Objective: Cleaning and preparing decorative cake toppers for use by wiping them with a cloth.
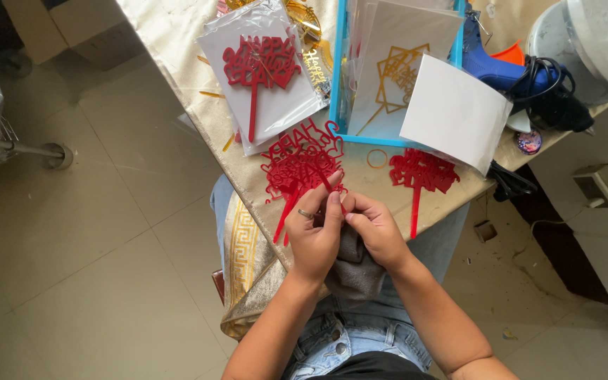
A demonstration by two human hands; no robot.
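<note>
My left hand (316, 226) and my right hand (374, 229) meet at the near edge of the table, fingers pinched on a red cut-out cake topper (297, 176) with lettering and a long stick. The left hand wears a ring. A grey cloth (355, 271) lies under both hands on my lap. A small heap of similar red toppers (304, 144) rests just beyond my fingers. Another red topper (420, 176) lies to the right on the table.
A stack of bagged white cards with a red topper (262, 70) sits at the back left. A blue tray (337, 77) holds cards with gold toppers; a white card (455, 112) leans on it. A blue glue gun (501, 70) and black cable (557, 91) lie right.
</note>
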